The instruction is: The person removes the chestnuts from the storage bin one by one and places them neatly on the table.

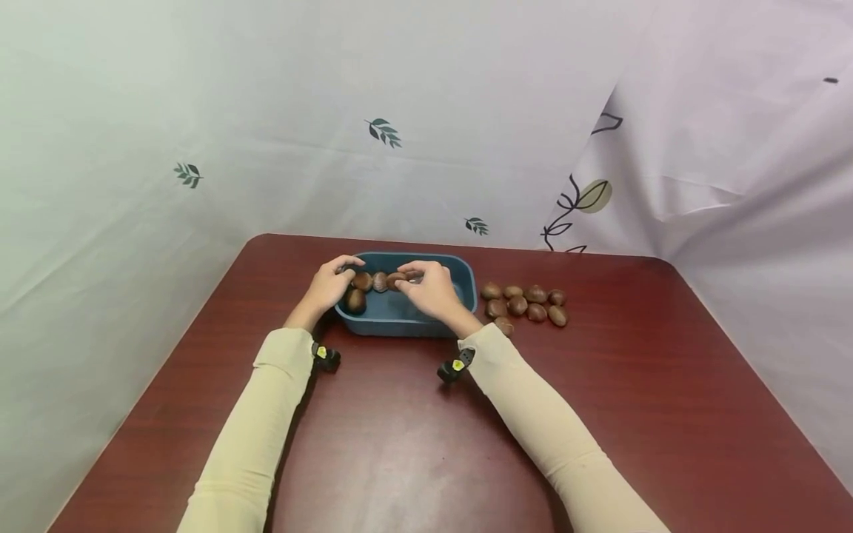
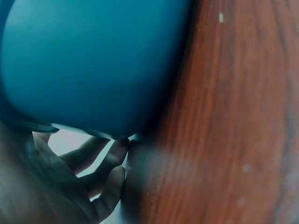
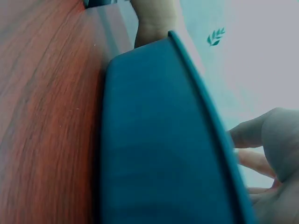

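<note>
A blue rectangular tray (image 1: 400, 328) stands on the table, with several brown chestnuts (image 1: 356, 300) inside along its left and far side. At the tray's left end is my left hand (image 1: 326, 287), gripping the wall with the thumb over the rim. The left wrist view shows its fingers (image 2: 112, 158) bent against the tray's outside. My right hand (image 1: 432, 290) reaches over the near rim and pinches a chestnut (image 1: 397, 280) between thumb and fingers, beside the others. In the right wrist view the tray's wall (image 3: 149, 135) hides the fingertips and the chestnut.
A loose group of several chestnuts (image 1: 517, 305) lies on the dark red table (image 1: 400, 444), just right of the tray. Behind the table hangs a white cloth (image 1: 300, 148) with leaf prints. Both wrists wear small black cameras (image 1: 328, 360).
</note>
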Available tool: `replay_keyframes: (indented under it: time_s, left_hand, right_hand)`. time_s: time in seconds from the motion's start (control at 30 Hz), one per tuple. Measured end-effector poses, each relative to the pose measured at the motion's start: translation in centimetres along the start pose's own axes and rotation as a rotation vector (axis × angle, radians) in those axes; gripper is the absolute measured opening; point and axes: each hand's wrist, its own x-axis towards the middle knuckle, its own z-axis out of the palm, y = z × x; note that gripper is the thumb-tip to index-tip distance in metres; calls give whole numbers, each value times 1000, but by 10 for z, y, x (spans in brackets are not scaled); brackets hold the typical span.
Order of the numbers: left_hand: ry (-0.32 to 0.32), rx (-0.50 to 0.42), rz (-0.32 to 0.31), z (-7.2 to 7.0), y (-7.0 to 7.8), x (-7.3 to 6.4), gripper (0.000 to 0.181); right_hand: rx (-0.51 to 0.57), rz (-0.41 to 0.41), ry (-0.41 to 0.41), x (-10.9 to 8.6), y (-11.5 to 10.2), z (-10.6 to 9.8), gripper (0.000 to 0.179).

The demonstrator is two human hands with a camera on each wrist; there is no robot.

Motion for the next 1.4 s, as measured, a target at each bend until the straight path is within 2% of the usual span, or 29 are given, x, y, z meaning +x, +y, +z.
replay_keyframes:
  time_s: [0.1, 0.27, 0.67, 0.87, 1.1, 1.4]
  left_hand:
    - [5, 3, 6, -1, 1, 0, 35]
    - [-9, 12, 6, -1, 0, 1, 36]
    - [-20, 11, 21, 0, -1, 0, 36]
    - [-15, -1, 14, 0, 1, 1, 36]
    - [-10, -5, 17, -1, 0, 1, 36]
    - [-17, -6, 15, -1, -2, 0, 35]
  right_hand:
    - [38, 8, -5, -7, -4, -10, 26]
    - [139, 80, -31, -20, -4, -27, 24]
    - [282, 133, -77, -42, 9, -61, 26]
    - [277, 147, -75, -51, 14, -76, 26]
    - [209, 184, -54, -63, 23, -99, 28]
    - [209, 304, -28, -79, 43, -123, 31]
